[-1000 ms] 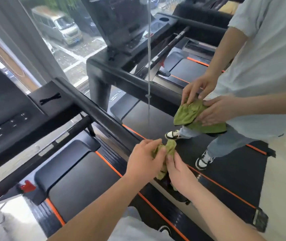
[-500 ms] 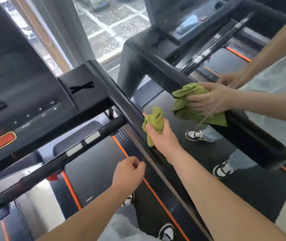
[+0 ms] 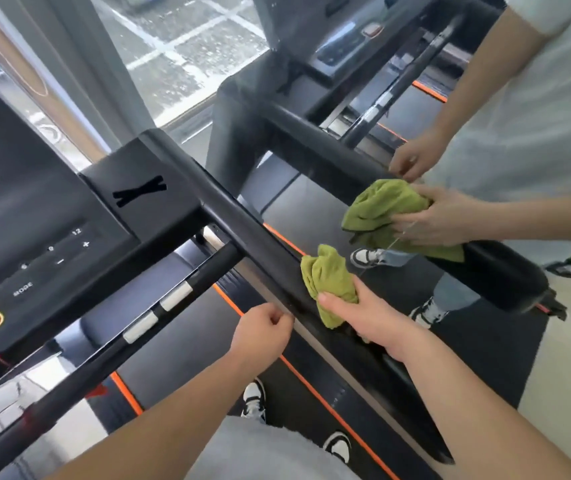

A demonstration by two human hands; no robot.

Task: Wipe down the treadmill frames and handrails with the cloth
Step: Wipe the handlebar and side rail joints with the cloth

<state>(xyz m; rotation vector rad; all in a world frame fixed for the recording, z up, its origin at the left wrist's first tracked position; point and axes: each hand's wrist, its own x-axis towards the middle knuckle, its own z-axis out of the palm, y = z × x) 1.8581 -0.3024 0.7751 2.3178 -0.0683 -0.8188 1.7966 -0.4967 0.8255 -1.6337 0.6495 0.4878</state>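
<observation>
Pressure is the point of this grip: the right hand [image 3: 367,317] pinches the green cloth [image 3: 327,282] into a thick wad. The thumb lies along its near face and the other fingers curl round the far side, mostly hidden. That squeezes the fabric against the top of the sloping black handrail [image 3: 242,230] rather than letting it drape loosely over it. The cloth sits on the rail roughly midway along its visible length, below the joint where the rail meets the console [image 3: 34,216]. I judge the wipe to be working along the rail itself. Whether the crossbar [image 3: 176,296] with its pale sensor pads has been cleaned cannot be told. The left hand [image 3: 265,327] hovers just beside the rail's inner edge, fingers loosely curled with the thumb against the forefinger, holding nothing. It seems parked there for balance, not for work. The wearer's shoes [image 3: 253,398] stand on the belt [image 3: 180,344], which puts the rail within easy reach at the side. On the neighbouring machine a second person [image 3: 537,116] presses a larger green cloth [image 3: 381,209] over that treadmill's thicker rail [image 3: 315,150] with a flat hand, presumably doing the same job.
</observation>
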